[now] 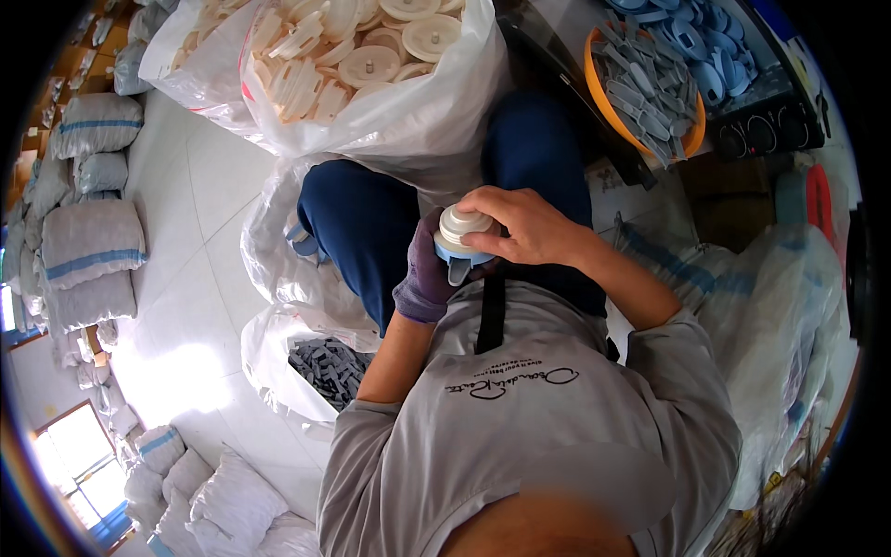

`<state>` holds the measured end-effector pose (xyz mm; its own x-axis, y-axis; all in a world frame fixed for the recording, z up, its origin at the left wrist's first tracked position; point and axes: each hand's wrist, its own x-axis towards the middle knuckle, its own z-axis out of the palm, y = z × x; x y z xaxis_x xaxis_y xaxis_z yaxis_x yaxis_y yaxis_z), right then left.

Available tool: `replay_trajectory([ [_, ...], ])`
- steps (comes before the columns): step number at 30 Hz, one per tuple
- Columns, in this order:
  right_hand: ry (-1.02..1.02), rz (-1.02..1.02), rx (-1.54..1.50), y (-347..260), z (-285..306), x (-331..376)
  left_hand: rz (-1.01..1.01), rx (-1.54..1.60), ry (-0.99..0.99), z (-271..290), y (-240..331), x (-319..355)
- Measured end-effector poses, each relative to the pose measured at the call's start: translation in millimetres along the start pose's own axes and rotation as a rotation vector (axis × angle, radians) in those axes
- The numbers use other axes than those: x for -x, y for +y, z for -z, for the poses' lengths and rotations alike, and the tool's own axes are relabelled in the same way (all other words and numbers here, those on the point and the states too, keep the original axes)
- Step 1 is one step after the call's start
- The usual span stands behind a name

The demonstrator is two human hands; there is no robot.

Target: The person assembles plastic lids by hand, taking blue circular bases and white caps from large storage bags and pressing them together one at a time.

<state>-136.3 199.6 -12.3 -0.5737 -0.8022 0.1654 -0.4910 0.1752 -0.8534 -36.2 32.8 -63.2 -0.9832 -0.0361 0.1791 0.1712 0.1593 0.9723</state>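
My left hand (423, 276), in a purple-grey glove, is closed around a small plastic lid assembly. This lid has a stepped cream top (461, 224), a light blue ring (452, 250) below it and a grey tab (458, 271) sticking out at its near side. Bare, my right hand (524, 223) grips the cream top from the right, its thumb and bent fingers pressed on it. Both hands work over my lap, between my knees. The underside of the lid is hidden by the glove.
Beyond my knees, a large clear bag (390, 130) holds cream round parts. An orange bowl (694, 139) of grey tabs and a box of blue parts (710, 70) stand far right. Small grey pieces (329, 369) fill a bag at my left. Stuffed white sacks (93, 241) line the left side.
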Motion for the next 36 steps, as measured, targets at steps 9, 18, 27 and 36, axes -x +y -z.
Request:
replay_trajectory([
  [9, -0.13, 0.089, -0.025, 10.9, 14.9, 1.9, 0.684, 0.675, -0.033, -3.4, 21.0, -15.0],
  [18, -0.039, 0.06, -0.078, 13.8, 10.1, 7.8, 0.976, 1.579, -0.073, 1.3, 4.2, -19.7],
  [27, 0.053, -0.009, -0.204, 17.8, 4.8, 11.8, 0.969, 1.508, -0.088, 5.8, -0.7, -20.8],
  [36, 0.142, -0.023, -0.189, 8.9, -7.8, 13.4, 0.577, 0.864, -0.044, 0.5, -2.0, -14.9],
])
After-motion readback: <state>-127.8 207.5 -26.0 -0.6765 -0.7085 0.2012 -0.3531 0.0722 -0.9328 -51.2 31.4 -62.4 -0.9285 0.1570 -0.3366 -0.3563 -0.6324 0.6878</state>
